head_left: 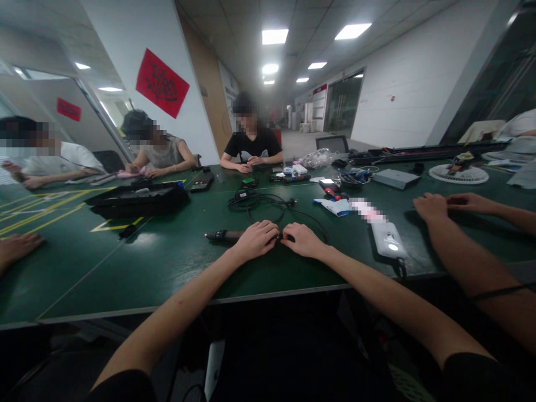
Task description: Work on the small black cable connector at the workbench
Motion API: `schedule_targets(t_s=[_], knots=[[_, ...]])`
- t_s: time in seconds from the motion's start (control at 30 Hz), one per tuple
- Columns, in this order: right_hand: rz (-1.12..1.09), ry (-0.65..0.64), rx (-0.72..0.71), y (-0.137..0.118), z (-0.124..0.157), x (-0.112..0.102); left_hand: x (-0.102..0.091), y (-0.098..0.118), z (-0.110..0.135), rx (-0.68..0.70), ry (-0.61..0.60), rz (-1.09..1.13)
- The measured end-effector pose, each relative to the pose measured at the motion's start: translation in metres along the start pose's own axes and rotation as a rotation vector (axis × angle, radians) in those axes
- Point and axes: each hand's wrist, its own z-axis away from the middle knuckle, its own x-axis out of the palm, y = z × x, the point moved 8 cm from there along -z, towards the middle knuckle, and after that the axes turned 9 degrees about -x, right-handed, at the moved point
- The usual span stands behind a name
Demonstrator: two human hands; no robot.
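My left hand (pixel 256 240) is curled over a dark rod-shaped tool (pixel 221 235) that lies on the green table (pixel 146 268), its tip sticking out to the left. Right beside it, almost touching, my right hand (pixel 302 240) is closed on the tool's cable end. From there a black cable (pixel 259 204) runs away from me in loose loops to a plug. What exactly the right fingers pinch is hidden.
A white device (pixel 388 239) lies to the right, a black tray (pixel 138 200) to the left. A neighbour's arms (pixel 444 215) rest at my right, another hand (pixel 17 247) at far left. Three people sit across the table among small parts and tools.
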Motion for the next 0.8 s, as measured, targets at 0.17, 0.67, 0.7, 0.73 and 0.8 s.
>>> schedule_targets(t_s=[0.17, 0.67, 0.7, 0.73, 0.8], knots=[[-0.003, 0.011, -0.002, -0.0001, 0.0004, -0.0001, -0.0035, -0.0002, -0.0005, -0.017, 0.015, 0.006], [-0.003, 0.005, 0.002, -0.0009, 0.0006, -0.0001, -0.0002, 0.0012, -0.0020, -0.007, 0.019, -0.061], [-0.001, 0.005, 0.002, -0.0009, 0.0007, 0.0000, 0.0000, 0.0012, -0.0022, -0.009, 0.021, -0.061], [0.002, 0.005, 0.002, -0.0008, 0.0007, 0.0001, 0.0004, 0.0012, -0.0024, -0.011, 0.023, -0.062], [0.007, 0.008, 0.002, -0.0009, 0.0007, 0.0000, 0.0016, 0.0011, -0.0029, -0.013, 0.025, -0.068]])
